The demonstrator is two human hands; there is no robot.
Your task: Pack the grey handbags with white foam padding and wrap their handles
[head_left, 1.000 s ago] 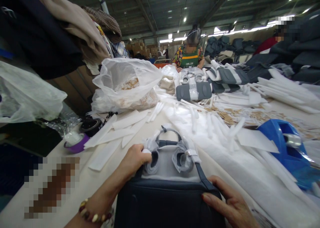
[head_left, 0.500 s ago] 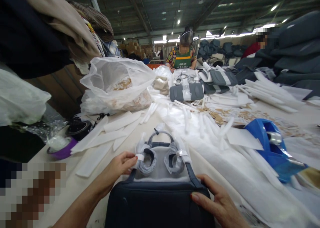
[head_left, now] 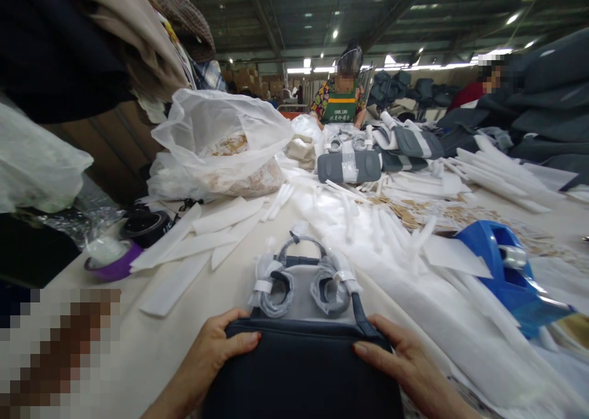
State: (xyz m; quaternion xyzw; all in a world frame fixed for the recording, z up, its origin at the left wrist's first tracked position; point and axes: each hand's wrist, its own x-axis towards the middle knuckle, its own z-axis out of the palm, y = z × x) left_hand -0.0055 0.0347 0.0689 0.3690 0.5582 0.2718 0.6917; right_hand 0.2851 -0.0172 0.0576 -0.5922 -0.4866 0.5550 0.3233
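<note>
A dark navy handbag [head_left: 304,370] is in front of me at the bottom of the view, with its top edge away from me. My left hand [head_left: 223,345] grips its upper left corner, thumb on the near face and fingers behind. At the upper right corner my right hand [head_left: 396,354] holds it likewise. Beyond the top edge lie the bag's straps, with two ring-shaped parts wrapped in clear plastic [head_left: 276,310] and white bands [head_left: 345,276] around them. A dark handle loop [head_left: 317,242] arches past these. The bag's lower part runs out of view.
A blue tape dispenser [head_left: 483,241] stands at right, beside white foam sheeting [head_left: 414,308]. White foam strips [head_left: 177,278] and a purple ring [head_left: 115,265] lie at left. Farther back are a large plastic bag [head_left: 197,118], grey bags [head_left: 331,169] and a co-worker [head_left: 341,106].
My left hand has moved from the wrapped strap on the left down to the bag's upper left corner, and now grips it. My right hand stays at the right corner.
</note>
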